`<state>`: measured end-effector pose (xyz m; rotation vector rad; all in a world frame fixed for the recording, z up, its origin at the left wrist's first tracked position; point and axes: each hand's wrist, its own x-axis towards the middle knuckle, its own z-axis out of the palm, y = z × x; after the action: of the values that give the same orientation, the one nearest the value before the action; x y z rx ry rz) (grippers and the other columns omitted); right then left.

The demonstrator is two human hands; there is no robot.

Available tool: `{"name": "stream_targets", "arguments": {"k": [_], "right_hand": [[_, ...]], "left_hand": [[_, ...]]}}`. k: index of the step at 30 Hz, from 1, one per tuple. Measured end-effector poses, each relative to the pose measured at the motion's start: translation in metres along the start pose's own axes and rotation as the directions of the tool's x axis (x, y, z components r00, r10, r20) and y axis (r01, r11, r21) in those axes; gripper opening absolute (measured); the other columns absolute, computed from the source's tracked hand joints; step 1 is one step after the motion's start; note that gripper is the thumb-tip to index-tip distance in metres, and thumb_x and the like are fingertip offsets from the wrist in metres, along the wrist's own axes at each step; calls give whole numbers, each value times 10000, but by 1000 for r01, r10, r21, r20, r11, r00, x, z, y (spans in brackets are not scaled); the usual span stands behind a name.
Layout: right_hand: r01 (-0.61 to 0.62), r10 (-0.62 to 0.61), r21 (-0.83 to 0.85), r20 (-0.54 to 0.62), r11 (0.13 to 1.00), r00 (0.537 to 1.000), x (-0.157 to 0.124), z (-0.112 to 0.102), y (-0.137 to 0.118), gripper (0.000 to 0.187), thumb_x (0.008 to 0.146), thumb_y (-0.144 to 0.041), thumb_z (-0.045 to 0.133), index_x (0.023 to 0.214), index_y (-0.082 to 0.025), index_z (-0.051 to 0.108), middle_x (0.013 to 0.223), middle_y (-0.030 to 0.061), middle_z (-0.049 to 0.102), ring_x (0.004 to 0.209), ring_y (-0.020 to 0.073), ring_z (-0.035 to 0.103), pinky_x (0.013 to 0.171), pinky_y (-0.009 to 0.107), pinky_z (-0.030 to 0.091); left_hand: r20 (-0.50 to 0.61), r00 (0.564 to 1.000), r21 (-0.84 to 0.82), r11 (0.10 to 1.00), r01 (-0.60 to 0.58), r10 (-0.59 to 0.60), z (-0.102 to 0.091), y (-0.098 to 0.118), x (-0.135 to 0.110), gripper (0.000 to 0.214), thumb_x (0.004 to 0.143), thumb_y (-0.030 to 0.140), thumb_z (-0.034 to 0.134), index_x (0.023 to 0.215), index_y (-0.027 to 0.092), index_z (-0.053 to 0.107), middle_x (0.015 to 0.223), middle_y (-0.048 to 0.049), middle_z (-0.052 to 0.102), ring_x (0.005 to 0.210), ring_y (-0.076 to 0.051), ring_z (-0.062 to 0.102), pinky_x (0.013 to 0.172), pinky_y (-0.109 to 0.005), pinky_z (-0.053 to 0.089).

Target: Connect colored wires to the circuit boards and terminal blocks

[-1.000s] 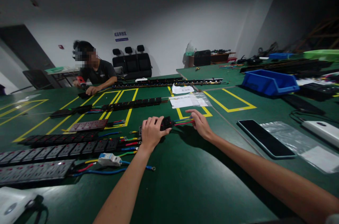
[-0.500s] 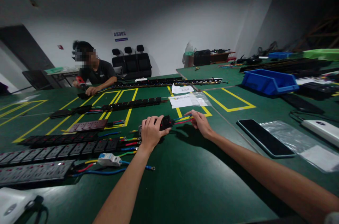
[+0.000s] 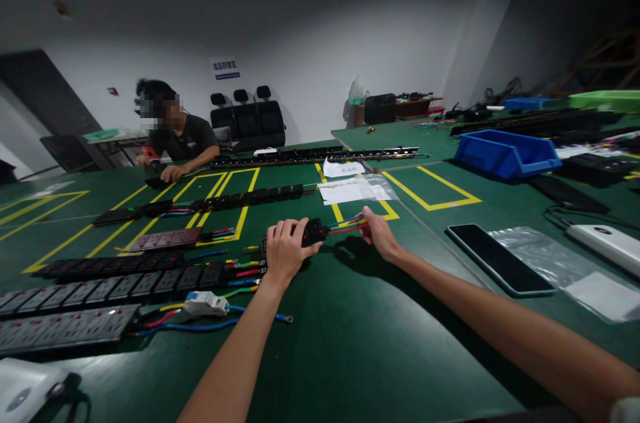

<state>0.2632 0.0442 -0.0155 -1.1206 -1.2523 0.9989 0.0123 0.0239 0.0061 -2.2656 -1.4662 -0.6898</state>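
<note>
In the head view, my left hand [image 3: 287,246] wraps round a black socket module [image 3: 314,231], holding it just above the green table. Red, blue and yellow-green wires [image 3: 345,228] run out of the module's right end. My right hand [image 3: 377,233] pinches the far ends of these wires between thumb and fingers; the wire tips are hidden. Left of my left hand lie rows of black socket strips [image 3: 135,281] with coloured leads ending in ring terminals. A white circuit breaker [image 3: 206,303] is wired to the nearest grey strip [image 3: 65,331].
A phone [image 3: 500,259] and a clear plastic bag [image 3: 533,253] lie to the right, with a blue bin [image 3: 507,153] behind them. Paper labels [image 3: 345,191] lie ahead. Across the table, a co-worker [image 3: 180,133] holds a red power tool [image 3: 151,157].
My right hand's fingers have shifted slightly on the wires. My left hand and the socket module stay nearly where they were.
</note>
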Motion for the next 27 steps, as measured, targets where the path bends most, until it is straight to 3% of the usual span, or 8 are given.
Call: {"name": "stream_targets", "arguments": {"k": [3, 6, 11, 15, 17, 20, 23, 27], "right_hand": [[-5, 6, 3, -30, 1000, 1000, 2, -1, 0, 672, 813, -834, 439, 587, -206, 521, 472, -8, 465, 393, 101, 387, 365, 236, 276], [-23, 23, 4, -15, 1000, 1000, 4, -1, 2, 684, 801, -837, 466, 593, -192, 564, 453, -22, 433, 388, 96, 373, 364, 233, 267], [-73, 73, -12, -3, 997, 997, 7, -1, 6, 674, 731, -862, 528, 570, -208, 521, 423, -16, 455, 379, 99, 376, 357, 232, 270], [-150, 150, 102, 10, 983, 989, 11, -2, 5, 589, 761, -778, 586, 613, -215, 493, 453, 7, 524, 366, 87, 347, 340, 219, 225], [-240, 237, 222, 40, 945, 971, 11, -1, 3, 540, 806, -707, 595, 613, -224, 452, 452, -7, 499, 352, 70, 301, 333, 207, 196], [-411, 366, 353, 189, 841, 911, 9, 2, -2, 540, 882, -645, 537, 572, -235, 373, 427, -36, 402, 348, 55, 234, 330, 197, 193], [-505, 398, 417, 320, 755, 860, 5, 6, -6, 577, 917, -631, 494, 532, -237, 323, 417, -62, 305, 357, 53, 197, 339, 191, 229], [-526, 448, 442, 275, 727, 851, 5, 5, -7, 580, 941, -608, 474, 524, -218, 369, 442, -52, 336, 362, 47, 196, 332, 175, 181]], "left_hand": [[1, 999, 32, 999, 34, -34, -1, -1, 0, 564, 886, 611, 611, 1286, 214, 618, 1129, -115, 655, 1019, -291, 562, 854, -427, 401], [13, 999, 43, 998, 49, -49, -3, -2, 0, 553, 888, 596, 618, 1276, 203, 623, 1119, -117, 654, 1012, -294, 563, 841, -428, 403], [34, 999, 14, 1000, -8, 8, -3, -2, 1, 580, 865, 612, 643, 1291, 219, 616, 1131, -109, 655, 1025, -289, 562, 867, -427, 398], [-9, 1000, -13, 1000, -25, 25, 0, -2, 0, 617, 878, 674, 576, 1297, 223, 619, 1134, -115, 651, 1031, -286, 558, 888, -424, 388], [-51, 998, -35, 999, -24, 22, 2, -3, -1, 628, 882, 695, 547, 1291, 225, 627, 1129, -117, 648, 1032, -285, 557, 898, -421, 383], [-108, 994, -65, 998, -11, 4, 4, -5, -3, 624, 878, 693, 553, 1283, 226, 638, 1124, -118, 644, 1032, -282, 561, 912, -412, 378], [-143, 990, -85, 996, -2, -10, 5, -6, -3, 618, 875, 684, 562, 1272, 218, 648, 1115, -122, 646, 1024, -280, 568, 910, -402, 378], [-177, 984, -86, 996, -23, 8, 5, -6, -3, 613, 880, 685, 552, 1251, 209, 658, 1096, -120, 652, 1005, -281, 573, 894, -405, 377]]}}
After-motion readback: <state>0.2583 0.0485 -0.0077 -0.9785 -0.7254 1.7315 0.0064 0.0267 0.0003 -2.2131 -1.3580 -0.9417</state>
